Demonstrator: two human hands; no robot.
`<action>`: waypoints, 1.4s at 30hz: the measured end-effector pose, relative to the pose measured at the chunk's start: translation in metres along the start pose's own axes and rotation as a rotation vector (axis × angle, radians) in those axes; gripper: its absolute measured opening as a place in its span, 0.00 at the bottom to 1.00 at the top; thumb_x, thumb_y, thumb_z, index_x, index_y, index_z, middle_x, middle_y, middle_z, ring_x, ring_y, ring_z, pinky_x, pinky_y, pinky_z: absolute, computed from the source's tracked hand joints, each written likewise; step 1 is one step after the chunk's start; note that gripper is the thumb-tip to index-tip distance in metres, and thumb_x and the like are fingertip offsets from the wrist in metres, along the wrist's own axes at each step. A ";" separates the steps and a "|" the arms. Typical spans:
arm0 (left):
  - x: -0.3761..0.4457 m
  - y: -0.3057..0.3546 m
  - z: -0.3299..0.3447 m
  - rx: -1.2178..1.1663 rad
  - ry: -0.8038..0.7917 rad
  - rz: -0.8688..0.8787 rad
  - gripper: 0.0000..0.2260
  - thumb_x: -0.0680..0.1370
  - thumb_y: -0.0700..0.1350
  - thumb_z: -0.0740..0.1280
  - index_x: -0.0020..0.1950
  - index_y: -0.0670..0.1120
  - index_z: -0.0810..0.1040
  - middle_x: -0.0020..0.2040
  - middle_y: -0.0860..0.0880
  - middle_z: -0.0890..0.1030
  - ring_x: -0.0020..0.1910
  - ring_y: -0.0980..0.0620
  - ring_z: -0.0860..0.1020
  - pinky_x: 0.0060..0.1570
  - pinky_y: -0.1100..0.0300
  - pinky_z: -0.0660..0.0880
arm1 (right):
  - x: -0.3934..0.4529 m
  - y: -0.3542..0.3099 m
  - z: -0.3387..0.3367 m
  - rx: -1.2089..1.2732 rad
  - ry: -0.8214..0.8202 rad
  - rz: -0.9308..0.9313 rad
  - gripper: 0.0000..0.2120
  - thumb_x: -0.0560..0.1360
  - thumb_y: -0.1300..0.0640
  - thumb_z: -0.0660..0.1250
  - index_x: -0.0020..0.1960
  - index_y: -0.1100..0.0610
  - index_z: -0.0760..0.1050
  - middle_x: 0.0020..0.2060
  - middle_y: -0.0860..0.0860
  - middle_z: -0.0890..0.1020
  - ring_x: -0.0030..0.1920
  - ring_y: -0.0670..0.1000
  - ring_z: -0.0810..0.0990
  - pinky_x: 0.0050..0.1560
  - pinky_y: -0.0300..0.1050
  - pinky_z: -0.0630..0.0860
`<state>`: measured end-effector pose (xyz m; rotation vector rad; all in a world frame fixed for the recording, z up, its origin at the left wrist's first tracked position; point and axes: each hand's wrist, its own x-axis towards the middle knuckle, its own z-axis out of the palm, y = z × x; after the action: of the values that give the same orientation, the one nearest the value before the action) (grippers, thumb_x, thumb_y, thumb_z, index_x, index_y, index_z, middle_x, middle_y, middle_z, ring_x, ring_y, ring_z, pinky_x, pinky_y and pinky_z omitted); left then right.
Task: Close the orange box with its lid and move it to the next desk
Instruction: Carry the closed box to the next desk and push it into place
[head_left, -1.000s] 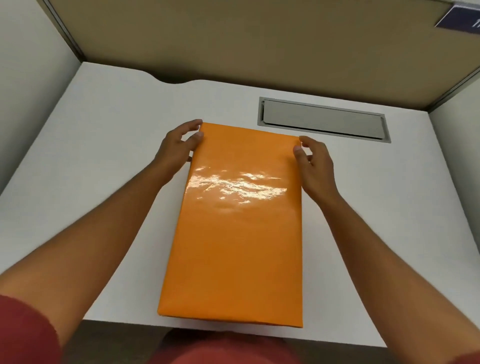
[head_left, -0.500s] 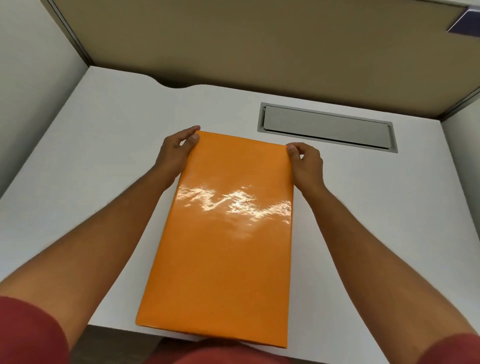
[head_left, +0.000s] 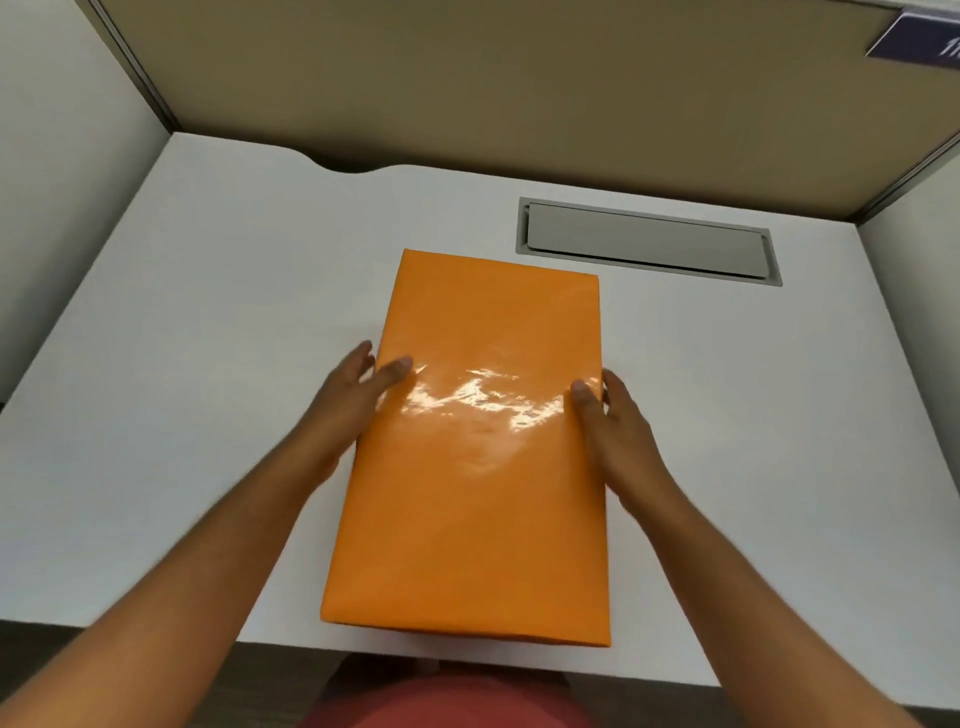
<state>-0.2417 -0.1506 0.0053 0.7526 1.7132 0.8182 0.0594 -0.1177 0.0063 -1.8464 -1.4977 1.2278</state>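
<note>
The orange box (head_left: 478, 467) lies lengthwise on the white desk (head_left: 182, 364), its glossy lid on top and fully covering it. My left hand (head_left: 358, 389) clasps the box's left long side near the middle, thumb resting on the lid. Opposite it, my right hand (head_left: 608, 421) holds the right long side, thumb also on the lid. The box's near end reaches the desk's front edge. The fingers of both hands are hidden behind the box's sides.
A grey cable hatch (head_left: 644, 241) is set into the desk behind the box on the right. A tan partition (head_left: 493, 88) closes the back, with grey side panels left and right. The desk's front edge runs just below the box.
Both hands have slid from the box's far corners back along its long sides to about the middle. The box now sits a little farther from me in view.
</note>
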 end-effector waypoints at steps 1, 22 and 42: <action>-0.013 -0.009 0.000 -0.010 -0.047 0.000 0.38 0.74 0.69 0.71 0.81 0.60 0.67 0.77 0.51 0.77 0.68 0.46 0.81 0.66 0.43 0.79 | -0.015 0.005 0.006 0.008 0.004 0.017 0.26 0.83 0.36 0.57 0.78 0.45 0.64 0.58 0.40 0.74 0.54 0.47 0.77 0.51 0.42 0.72; -0.040 -0.030 0.012 -0.049 -0.059 -0.015 0.40 0.64 0.71 0.80 0.73 0.63 0.73 0.65 0.56 0.84 0.59 0.48 0.86 0.60 0.40 0.83 | -0.040 0.007 0.025 0.287 0.008 0.204 0.30 0.59 0.27 0.79 0.58 0.34 0.78 0.50 0.39 0.87 0.47 0.46 0.88 0.40 0.44 0.84; 0.015 -0.015 -0.115 -0.059 -0.071 0.025 0.37 0.62 0.71 0.80 0.69 0.65 0.77 0.61 0.58 0.87 0.56 0.51 0.87 0.59 0.43 0.84 | -0.018 -0.079 0.116 0.351 -0.057 0.220 0.30 0.64 0.33 0.80 0.62 0.39 0.78 0.52 0.43 0.88 0.48 0.50 0.89 0.44 0.50 0.86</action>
<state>-0.3575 -0.1653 0.0100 0.7554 1.6124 0.8456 -0.0811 -0.1311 0.0174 -1.7800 -1.0411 1.5451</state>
